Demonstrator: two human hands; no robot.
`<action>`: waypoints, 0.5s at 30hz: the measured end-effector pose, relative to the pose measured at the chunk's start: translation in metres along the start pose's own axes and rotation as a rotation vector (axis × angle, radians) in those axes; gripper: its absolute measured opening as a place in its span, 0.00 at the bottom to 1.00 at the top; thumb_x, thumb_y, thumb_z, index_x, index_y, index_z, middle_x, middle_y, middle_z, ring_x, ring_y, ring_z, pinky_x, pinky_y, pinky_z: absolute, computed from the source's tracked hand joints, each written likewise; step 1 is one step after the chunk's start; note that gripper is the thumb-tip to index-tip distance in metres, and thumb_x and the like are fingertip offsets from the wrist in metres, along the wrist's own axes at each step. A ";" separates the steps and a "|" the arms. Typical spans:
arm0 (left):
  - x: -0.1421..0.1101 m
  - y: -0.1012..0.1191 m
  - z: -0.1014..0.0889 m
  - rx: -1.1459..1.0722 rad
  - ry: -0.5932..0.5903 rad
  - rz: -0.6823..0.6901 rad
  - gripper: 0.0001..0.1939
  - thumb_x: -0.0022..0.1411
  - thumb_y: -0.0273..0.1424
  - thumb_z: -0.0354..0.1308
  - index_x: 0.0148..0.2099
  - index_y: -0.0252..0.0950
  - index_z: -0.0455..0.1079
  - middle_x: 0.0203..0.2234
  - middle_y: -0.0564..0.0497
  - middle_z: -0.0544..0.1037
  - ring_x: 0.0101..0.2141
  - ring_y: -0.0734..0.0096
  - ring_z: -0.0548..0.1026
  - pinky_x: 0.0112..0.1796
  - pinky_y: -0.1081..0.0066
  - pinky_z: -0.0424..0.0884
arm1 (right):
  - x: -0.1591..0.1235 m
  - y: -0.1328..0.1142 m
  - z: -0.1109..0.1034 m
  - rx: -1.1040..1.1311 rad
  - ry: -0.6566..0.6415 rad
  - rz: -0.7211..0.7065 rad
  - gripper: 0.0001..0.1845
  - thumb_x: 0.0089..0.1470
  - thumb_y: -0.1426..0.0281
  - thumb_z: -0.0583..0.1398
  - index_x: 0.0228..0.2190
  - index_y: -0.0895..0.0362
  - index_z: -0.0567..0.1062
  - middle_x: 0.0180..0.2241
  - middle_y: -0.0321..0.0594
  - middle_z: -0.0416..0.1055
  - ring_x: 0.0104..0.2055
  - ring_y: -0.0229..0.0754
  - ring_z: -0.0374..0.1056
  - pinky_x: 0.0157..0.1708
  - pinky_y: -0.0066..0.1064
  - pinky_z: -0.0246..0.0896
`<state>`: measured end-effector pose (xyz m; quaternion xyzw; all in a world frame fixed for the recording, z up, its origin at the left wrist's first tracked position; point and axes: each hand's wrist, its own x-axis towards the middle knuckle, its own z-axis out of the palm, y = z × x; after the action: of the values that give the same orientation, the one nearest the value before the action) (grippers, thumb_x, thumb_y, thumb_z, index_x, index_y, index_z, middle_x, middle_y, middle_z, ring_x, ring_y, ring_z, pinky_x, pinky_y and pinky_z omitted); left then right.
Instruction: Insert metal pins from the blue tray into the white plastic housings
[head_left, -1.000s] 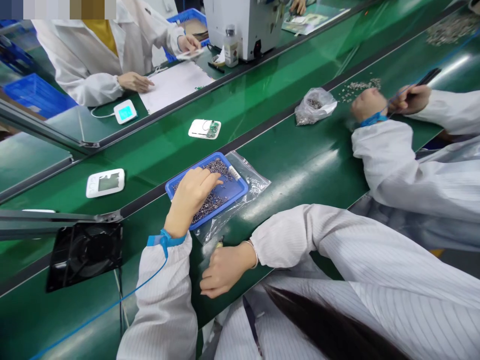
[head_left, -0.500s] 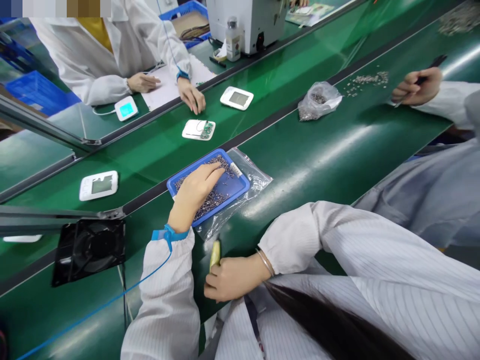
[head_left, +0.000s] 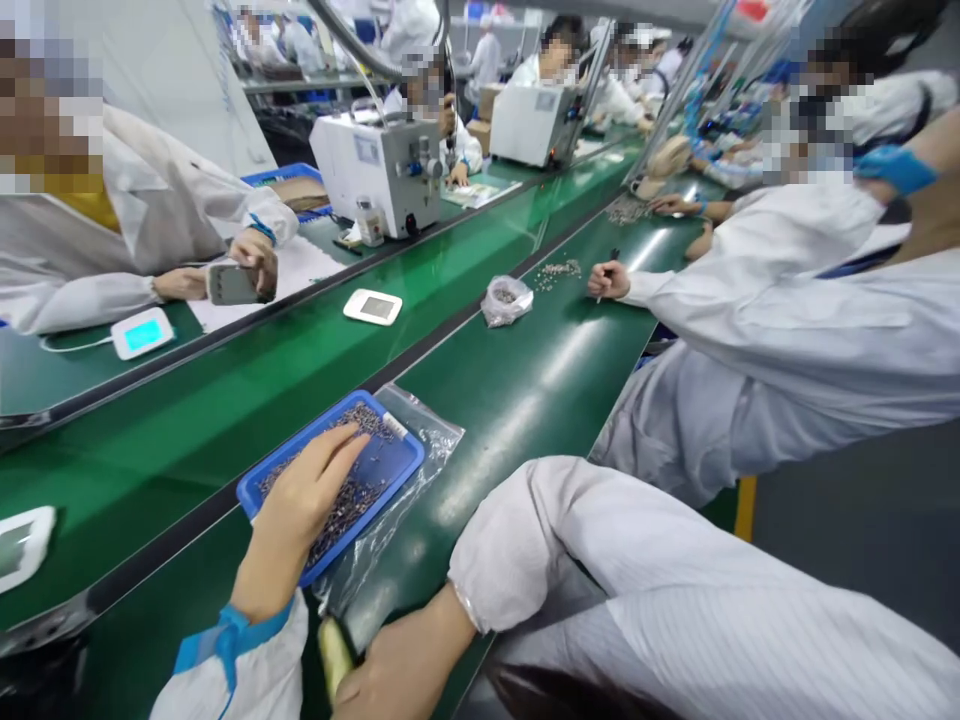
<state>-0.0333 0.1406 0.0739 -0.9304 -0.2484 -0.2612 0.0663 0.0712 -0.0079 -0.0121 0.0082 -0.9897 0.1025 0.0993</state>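
Note:
My left hand (head_left: 300, 495), with a blue band at its wrist, reaches over a shallow blue tray (head_left: 411, 462). Its thumb and finger are stretched out slightly apart above small dark metal parts (head_left: 349, 512) heaped in the tray; nothing shows between them. Under the tray lies a clear plastic zip bag (head_left: 427, 425). At the bottom edge, my right hand (head_left: 405, 660) is closed around a pale yellow-green, handle-like piece (head_left: 334, 655); its fingers are partly cut off by the frame.
Across the green belt, a co-worker's hands (head_left: 255, 262) hold a white device. Another white device (head_left: 373, 307) lies on the belt. A bag of small parts (head_left: 507, 300) and loose parts (head_left: 559, 272) lie ahead, near another person's hand (head_left: 609, 280) holding a dark tool.
My view has tilted up and turned right, showing more of the line. My hands keep to the tray and the yellow-green piece. The co-worker opposite has picked up a device from the belt.

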 end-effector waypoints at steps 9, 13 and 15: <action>-0.015 -0.005 0.006 -0.051 0.140 0.004 0.29 0.69 0.17 0.51 0.69 0.38 0.59 0.58 0.39 0.73 0.57 0.59 0.75 0.56 0.62 0.75 | -0.004 0.014 0.019 0.041 -0.084 0.163 0.16 0.56 0.71 0.59 0.43 0.45 0.81 0.33 0.29 0.80 0.19 0.22 0.65 0.12 0.13 0.44; -0.013 -0.007 0.007 -0.011 0.153 0.070 0.29 0.69 0.18 0.51 0.69 0.38 0.60 0.56 0.38 0.76 0.54 0.56 0.77 0.53 0.60 0.77 | 0.000 0.011 0.041 -0.066 0.187 0.206 0.08 0.49 0.71 0.61 0.29 0.47 0.81 0.34 0.20 0.80 0.19 0.17 0.61 0.16 0.17 0.22; -0.011 -0.006 0.004 -0.004 0.153 0.096 0.29 0.69 0.18 0.51 0.69 0.37 0.58 0.56 0.37 0.75 0.55 0.55 0.77 0.53 0.58 0.77 | 0.002 0.008 0.046 -0.110 0.277 0.225 0.08 0.49 0.69 0.59 0.27 0.50 0.80 0.34 0.21 0.80 0.17 0.15 0.56 0.16 0.20 0.17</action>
<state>-0.0423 0.1422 0.0648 -0.9187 -0.1973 -0.3284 0.0958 0.0604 -0.0092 -0.0576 -0.1223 -0.9654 0.0591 0.2228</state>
